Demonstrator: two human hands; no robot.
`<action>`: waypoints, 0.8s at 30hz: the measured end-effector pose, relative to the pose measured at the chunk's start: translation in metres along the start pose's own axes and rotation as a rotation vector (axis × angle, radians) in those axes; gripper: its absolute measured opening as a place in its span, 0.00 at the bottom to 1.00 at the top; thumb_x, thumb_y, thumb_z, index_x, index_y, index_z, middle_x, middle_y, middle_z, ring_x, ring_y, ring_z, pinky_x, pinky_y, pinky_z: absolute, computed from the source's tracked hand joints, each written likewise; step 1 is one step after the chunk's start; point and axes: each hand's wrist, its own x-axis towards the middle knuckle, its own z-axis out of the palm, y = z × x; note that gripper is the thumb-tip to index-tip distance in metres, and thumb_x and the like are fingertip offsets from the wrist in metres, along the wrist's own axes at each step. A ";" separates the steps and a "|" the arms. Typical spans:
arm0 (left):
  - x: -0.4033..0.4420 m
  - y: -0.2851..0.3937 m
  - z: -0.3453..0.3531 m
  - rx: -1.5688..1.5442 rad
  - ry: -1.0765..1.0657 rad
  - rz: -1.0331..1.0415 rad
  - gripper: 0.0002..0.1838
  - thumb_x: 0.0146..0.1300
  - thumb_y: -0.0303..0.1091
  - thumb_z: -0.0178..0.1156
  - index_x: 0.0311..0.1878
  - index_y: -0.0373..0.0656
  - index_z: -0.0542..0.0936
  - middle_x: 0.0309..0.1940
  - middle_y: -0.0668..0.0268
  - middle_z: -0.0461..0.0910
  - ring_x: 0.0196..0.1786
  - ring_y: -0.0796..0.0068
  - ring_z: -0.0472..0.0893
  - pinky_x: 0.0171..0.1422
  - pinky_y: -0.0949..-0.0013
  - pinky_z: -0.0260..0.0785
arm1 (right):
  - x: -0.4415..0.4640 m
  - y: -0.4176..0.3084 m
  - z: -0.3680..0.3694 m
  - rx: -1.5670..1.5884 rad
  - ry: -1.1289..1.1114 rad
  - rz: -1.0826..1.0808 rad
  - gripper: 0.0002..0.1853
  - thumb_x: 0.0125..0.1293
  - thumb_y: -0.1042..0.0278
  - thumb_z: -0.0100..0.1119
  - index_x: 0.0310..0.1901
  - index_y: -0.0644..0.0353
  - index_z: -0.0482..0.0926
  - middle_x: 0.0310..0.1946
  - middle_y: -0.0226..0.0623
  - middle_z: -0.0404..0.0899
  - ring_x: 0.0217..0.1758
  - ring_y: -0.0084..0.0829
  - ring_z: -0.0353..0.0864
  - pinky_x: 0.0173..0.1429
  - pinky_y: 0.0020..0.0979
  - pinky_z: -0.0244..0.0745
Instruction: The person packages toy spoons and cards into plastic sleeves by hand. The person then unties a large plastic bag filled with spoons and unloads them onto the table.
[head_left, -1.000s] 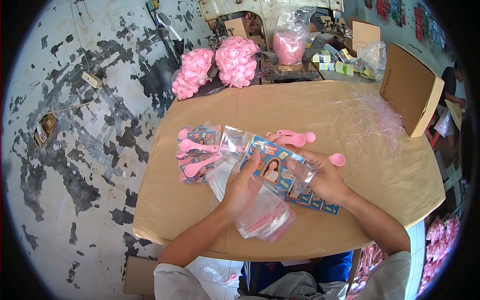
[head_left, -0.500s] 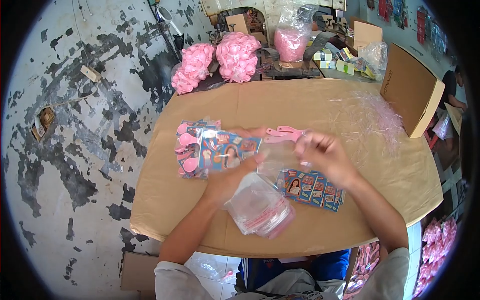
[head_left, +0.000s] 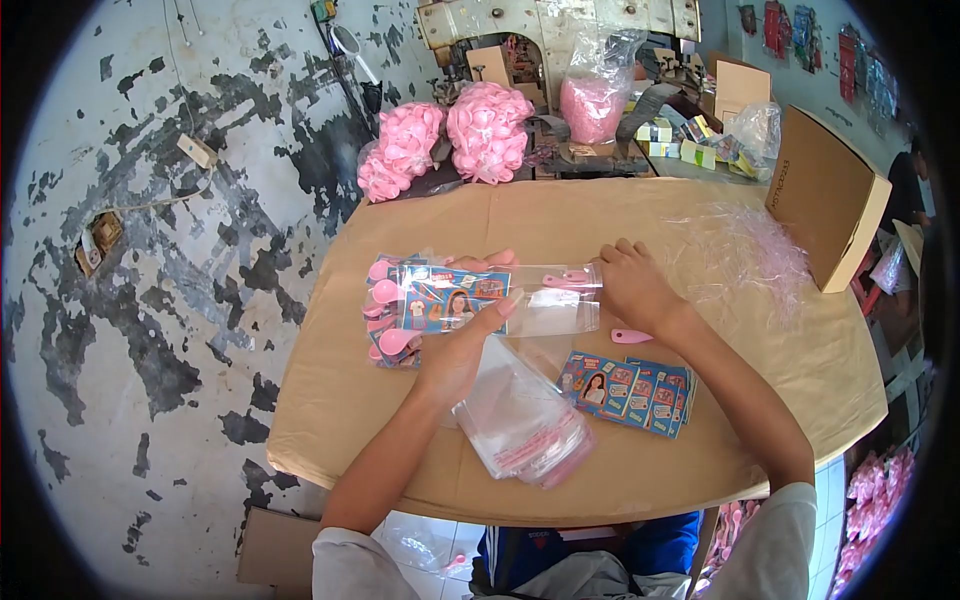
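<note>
My left hand (head_left: 462, 345) is closed on a clear plastic bag (head_left: 560, 318) with a blue printed card (head_left: 440, 305) inside its left part. The thumb lies on top of the bag, and the fingers are behind it. At the bag's right end my right hand (head_left: 638, 288) is curled, knuckles up; what its fingers hold is hidden. Pink spoon handles (head_left: 568, 280) show through the clear part of the bag. Another pink handle (head_left: 630, 337) sticks out below my right hand. Left of the bag lies a pile of pink spoons (head_left: 395, 340) with blue cards.
A stack of clear bags (head_left: 525, 420) lies near the front edge, with several blue cards (head_left: 630, 390) to its right. Plastic strands (head_left: 750, 250) and an upright cardboard box (head_left: 825, 200) are at right. Bundles of pink spoons (head_left: 488, 130) stand at the back.
My right hand has moved up and slightly left, its fingers now curled down past the bag's end. The bag in my left hand lies flatter and straighter. The pink handle below my right hand has come into view.
</note>
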 end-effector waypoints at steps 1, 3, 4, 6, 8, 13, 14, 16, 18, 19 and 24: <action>-0.001 -0.002 -0.001 -0.011 -0.001 0.001 0.22 0.63 0.21 0.64 0.58 0.47 0.71 0.66 0.54 0.71 0.69 0.62 0.71 0.70 0.58 0.66 | -0.004 0.001 -0.005 0.094 -0.051 0.075 0.09 0.64 0.63 0.62 0.39 0.60 0.82 0.40 0.40 0.82 0.43 0.41 0.81 0.48 0.45 0.73; 0.000 -0.005 -0.004 -0.031 -0.007 0.007 0.22 0.64 0.23 0.62 0.60 0.48 0.71 0.66 0.54 0.71 0.70 0.57 0.70 0.74 0.50 0.63 | -0.012 0.006 -0.026 0.277 -0.148 0.226 0.08 0.67 0.66 0.60 0.40 0.62 0.80 0.40 0.38 0.82 0.40 0.36 0.82 0.46 0.41 0.74; 0.000 -0.005 -0.004 -0.063 -0.011 0.001 0.22 0.65 0.24 0.62 0.61 0.48 0.70 0.66 0.54 0.71 0.70 0.56 0.70 0.74 0.50 0.63 | -0.018 0.007 -0.036 0.569 -0.096 0.305 0.07 0.68 0.67 0.58 0.41 0.62 0.79 0.40 0.36 0.82 0.39 0.32 0.82 0.45 0.38 0.74; -0.001 -0.003 -0.003 -0.124 -0.014 -0.011 0.23 0.66 0.26 0.62 0.62 0.49 0.70 0.67 0.55 0.71 0.71 0.56 0.70 0.75 0.49 0.63 | -0.034 0.005 -0.053 1.159 0.012 0.451 0.06 0.72 0.69 0.54 0.43 0.62 0.78 0.39 0.31 0.81 0.37 0.25 0.82 0.43 0.32 0.75; -0.002 -0.002 -0.001 -0.163 0.002 -0.031 0.24 0.66 0.28 0.63 0.64 0.49 0.69 0.67 0.55 0.70 0.71 0.55 0.69 0.76 0.48 0.61 | -0.044 -0.001 -0.067 1.358 0.082 0.443 0.06 0.73 0.70 0.52 0.44 0.61 0.76 0.38 0.29 0.79 0.39 0.20 0.82 0.43 0.27 0.74; -0.007 -0.004 0.007 -0.225 -0.035 -0.076 0.27 0.68 0.35 0.63 0.68 0.52 0.66 0.69 0.55 0.67 0.72 0.53 0.68 0.77 0.47 0.60 | -0.052 -0.034 -0.102 1.588 0.166 0.383 0.09 0.75 0.66 0.53 0.49 0.61 0.78 0.40 0.30 0.81 0.42 0.18 0.82 0.41 0.21 0.74; -0.009 -0.007 0.007 -0.230 -0.058 -0.069 0.27 0.69 0.36 0.63 0.68 0.52 0.65 0.70 0.54 0.67 0.72 0.52 0.68 0.77 0.46 0.59 | -0.053 -0.032 -0.094 1.637 0.139 0.314 0.12 0.76 0.64 0.53 0.53 0.61 0.78 0.43 0.32 0.82 0.44 0.18 0.82 0.42 0.21 0.75; -0.012 -0.010 0.009 -0.270 -0.086 -0.077 0.27 0.69 0.36 0.62 0.68 0.52 0.64 0.70 0.54 0.67 0.72 0.55 0.69 0.76 0.49 0.61 | -0.052 -0.032 -0.094 1.635 0.077 0.311 0.13 0.76 0.64 0.53 0.55 0.62 0.78 0.44 0.32 0.82 0.45 0.18 0.81 0.44 0.22 0.76; -0.014 -0.009 0.014 -0.339 -0.091 -0.103 0.26 0.69 0.34 0.62 0.67 0.51 0.65 0.70 0.55 0.68 0.71 0.60 0.70 0.75 0.53 0.66 | -0.050 -0.034 -0.096 1.640 0.026 0.329 0.14 0.76 0.64 0.54 0.56 0.62 0.78 0.43 0.32 0.83 0.44 0.17 0.80 0.46 0.22 0.76; -0.015 -0.009 0.016 -0.331 -0.079 -0.112 0.26 0.70 0.35 0.62 0.67 0.51 0.64 0.70 0.55 0.67 0.71 0.61 0.70 0.75 0.54 0.66 | -0.050 -0.038 -0.098 1.648 0.005 0.349 0.14 0.76 0.64 0.55 0.57 0.62 0.78 0.42 0.32 0.83 0.43 0.17 0.79 0.46 0.21 0.75; -0.022 -0.013 0.026 -0.350 -0.052 -0.151 0.26 0.72 0.37 0.59 0.69 0.53 0.62 0.72 0.56 0.65 0.73 0.64 0.68 0.73 0.58 0.67 | -0.038 -0.064 -0.106 1.470 0.084 0.278 0.11 0.73 0.66 0.59 0.50 0.63 0.81 0.36 0.29 0.82 0.35 0.15 0.76 0.40 0.22 0.74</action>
